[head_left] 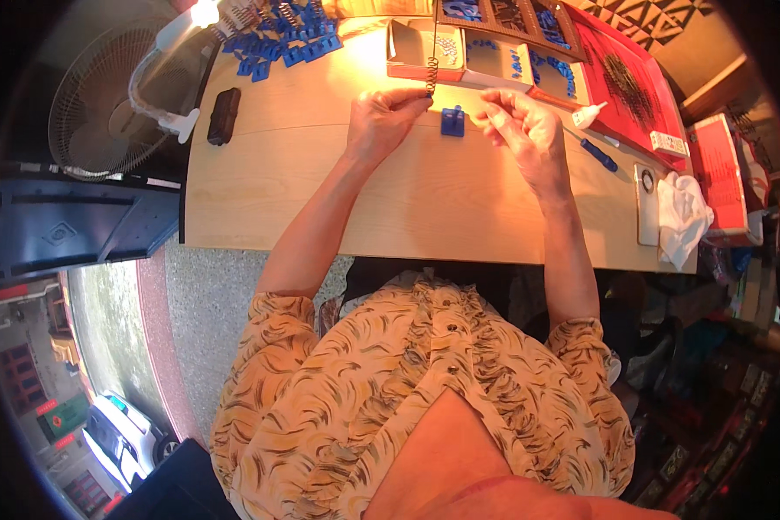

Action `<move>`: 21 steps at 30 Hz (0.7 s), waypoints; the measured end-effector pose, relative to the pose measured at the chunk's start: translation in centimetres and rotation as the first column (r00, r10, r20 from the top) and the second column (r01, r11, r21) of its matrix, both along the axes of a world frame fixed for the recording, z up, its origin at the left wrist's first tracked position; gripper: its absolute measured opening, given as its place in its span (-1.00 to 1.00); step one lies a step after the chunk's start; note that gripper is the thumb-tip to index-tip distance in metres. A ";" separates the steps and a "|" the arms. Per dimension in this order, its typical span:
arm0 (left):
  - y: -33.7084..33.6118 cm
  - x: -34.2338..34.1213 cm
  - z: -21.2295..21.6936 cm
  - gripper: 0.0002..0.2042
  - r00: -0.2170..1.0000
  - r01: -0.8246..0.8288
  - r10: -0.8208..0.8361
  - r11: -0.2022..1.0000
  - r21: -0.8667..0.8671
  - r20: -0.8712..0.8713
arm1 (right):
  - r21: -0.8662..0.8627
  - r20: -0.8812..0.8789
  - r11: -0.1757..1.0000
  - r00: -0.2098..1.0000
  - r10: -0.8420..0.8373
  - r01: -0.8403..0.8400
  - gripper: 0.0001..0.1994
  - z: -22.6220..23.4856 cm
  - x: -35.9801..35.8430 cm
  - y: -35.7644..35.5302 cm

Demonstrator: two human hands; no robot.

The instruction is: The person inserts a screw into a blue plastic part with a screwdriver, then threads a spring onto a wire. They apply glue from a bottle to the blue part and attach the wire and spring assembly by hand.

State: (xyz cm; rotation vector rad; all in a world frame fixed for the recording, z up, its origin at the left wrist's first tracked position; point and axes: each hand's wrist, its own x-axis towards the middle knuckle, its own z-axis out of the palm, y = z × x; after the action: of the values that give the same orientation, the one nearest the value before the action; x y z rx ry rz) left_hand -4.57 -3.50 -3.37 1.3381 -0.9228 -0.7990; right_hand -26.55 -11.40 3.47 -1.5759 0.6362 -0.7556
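Springs of the coiled metal kind are being handled at a pale wooden table (390, 208). One coil spring (432, 76) is held upright by the left hand (381, 121): its lower end is pinched between the thumb and fingertips (416, 100), and the rest of the coil stands clear above them, toward the far side of the table. The left fingers are closed narrowly on that end. The right hand (522, 130) is raised just right of centre, its fingers (494, 102) curled loosely together; whether anything small is held in them cannot be told. A small blue plastic block (452, 120) stands on the table between the two hands, touching neither. On the far side, an open cardboard box (425, 52) with small parts is placed, and a heap of blue parts and springs (277, 39) lies far left under a lamp. A white glue bottle (588, 114) and a blue pen (598, 154) are laid to the right, and a white cloth (683, 217) lies at the right edge. A black rectangular object (224, 115) and a fan (104, 104) are located to the left.
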 end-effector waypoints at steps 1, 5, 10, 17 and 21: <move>0.5 -1.1 2.0 -0.78 0.997 0.033 -0.040 0.995 0.092 0.071 | 0.004 -0.003 1.000 1.000 -0.022 0.022 -0.71 0.2 0.1 -0.2; 2.0 -3.1 4.7 -0.77 0.937 0.256 -0.285 0.954 0.155 0.204 | -0.059 0.062 0.992 0.992 -0.106 0.110 -0.68 1.8 1.1 -0.3; 2.3 -4.4 5.5 -0.77 0.882 0.323 -0.375 0.922 0.214 0.286 | -0.099 -0.007 0.993 0.998 -0.068 0.067 -0.66 2.2 0.2 -0.6; 2.7 -5.6 4.4 -0.80 0.841 0.244 -0.233 0.969 0.042 0.489 | -0.119 -0.089 0.987 0.989 -0.114 0.103 -0.64 2.0 -0.5 -0.6; 2.8 -6.6 4.6 -0.82 0.833 0.199 -0.124 0.976 -0.084 0.539 | -0.022 0.021 0.994 0.994 -0.109 0.109 -0.63 0.8 -0.6 -0.7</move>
State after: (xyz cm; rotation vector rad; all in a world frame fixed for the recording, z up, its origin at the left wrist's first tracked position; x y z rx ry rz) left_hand -11.13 -0.69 1.25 1.3973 -1.5218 -0.4755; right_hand -27.19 -12.06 4.23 -1.5621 0.7056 -0.8617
